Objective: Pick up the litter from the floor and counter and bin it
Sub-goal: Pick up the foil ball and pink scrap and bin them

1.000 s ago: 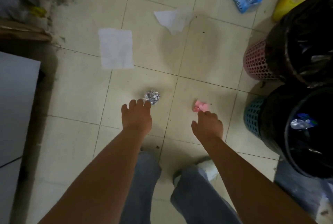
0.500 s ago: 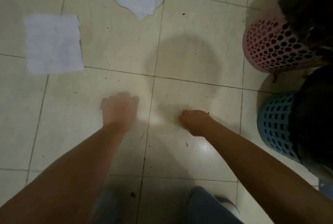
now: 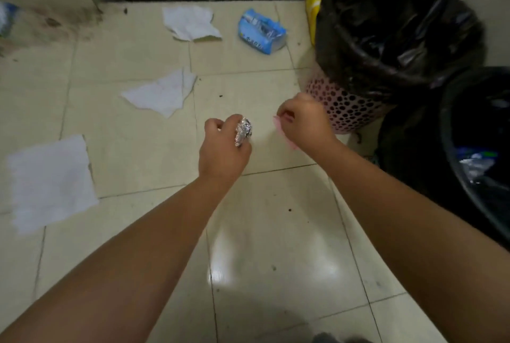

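Tiled floor (image 3: 138,166): white tissues (image 3: 52,182) unmoved. Left hand (image 3: 223,146), now raised, grips foil ball (image 3: 243,131), formerly on floor. Right hand (image 3: 303,121) pinches pink scrap (image 3: 277,123), lifted beside pink bin (image 3: 345,106).

I'm looking down at what seems a home utility or kitchen corner. The floor (image 3: 138,50) is glossy cream tile with dark grout lines, grimy near the wall at upper left. Two perforated plastic baskets, a pink bin (image 3: 345,110) and a darker bin (image 3: 474,149), stand side by side with black liners. White paper towels (image 3: 52,182) and a blue tissue pack (image 3: 260,32) lie scattered about.
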Motion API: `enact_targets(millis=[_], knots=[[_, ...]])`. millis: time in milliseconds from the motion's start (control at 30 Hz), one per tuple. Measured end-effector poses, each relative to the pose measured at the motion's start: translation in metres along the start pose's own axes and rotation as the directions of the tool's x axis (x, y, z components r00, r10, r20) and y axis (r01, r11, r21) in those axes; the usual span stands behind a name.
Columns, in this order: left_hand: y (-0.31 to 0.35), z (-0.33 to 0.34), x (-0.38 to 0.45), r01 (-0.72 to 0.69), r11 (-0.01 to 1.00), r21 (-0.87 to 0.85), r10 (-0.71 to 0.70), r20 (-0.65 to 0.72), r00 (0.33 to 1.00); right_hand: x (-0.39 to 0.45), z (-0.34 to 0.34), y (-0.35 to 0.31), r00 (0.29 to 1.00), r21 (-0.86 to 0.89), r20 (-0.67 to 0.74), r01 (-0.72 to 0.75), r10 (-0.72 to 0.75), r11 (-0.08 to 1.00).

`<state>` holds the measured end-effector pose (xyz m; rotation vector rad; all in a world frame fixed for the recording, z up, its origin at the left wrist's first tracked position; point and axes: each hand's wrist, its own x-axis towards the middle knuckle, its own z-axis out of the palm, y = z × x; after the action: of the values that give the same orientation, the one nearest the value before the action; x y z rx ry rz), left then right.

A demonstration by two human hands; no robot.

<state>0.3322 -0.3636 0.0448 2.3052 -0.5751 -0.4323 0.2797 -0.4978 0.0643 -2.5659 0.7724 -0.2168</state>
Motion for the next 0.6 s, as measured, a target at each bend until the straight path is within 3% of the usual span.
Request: enact_targets(millis=[100,233,367,500,533,600], knots=[[0.061,-0.001,0.013,-0.149,0.974,-0.169,0.139,-0.067,0.988,-0.003,-0.067,-0.001,0.952,0.170,-0.287,-0.061,0.109,0.983],[0.143,0.006,0.008,-0.342,0.875,-0.344,0.329,-0.097,0.939,-0.028,-0.157,0.026,0.769,0.240,-0.577,-0.161,0.274,0.957],[0.219,0.028,-0.018,-0.459,0.754,-0.469,0.512,-0.017,0.859,-0.070,-0.215,0.070,0.565,0.337,-0.679,-0.327,0.469,0.883],[0.266,0.061,-0.035,-0.479,0.725,-0.495,0.606,0.129,0.785,-0.112,-0.235,0.109,0.366,0.475,-0.701,-0.400,0.612,0.784],[0.271,0.072,-0.037,-0.487,0.734,-0.473,0.624,0.190,0.758,-0.120,-0.236,0.116,0.350,0.490,-0.687,-0.425,0.637,0.761],[0.272,0.089,-0.038,-0.528,0.778,-0.339,0.625,0.339,0.703,-0.131,-0.233,0.128,0.384,0.438,-0.606,-0.570,0.696,0.695]])
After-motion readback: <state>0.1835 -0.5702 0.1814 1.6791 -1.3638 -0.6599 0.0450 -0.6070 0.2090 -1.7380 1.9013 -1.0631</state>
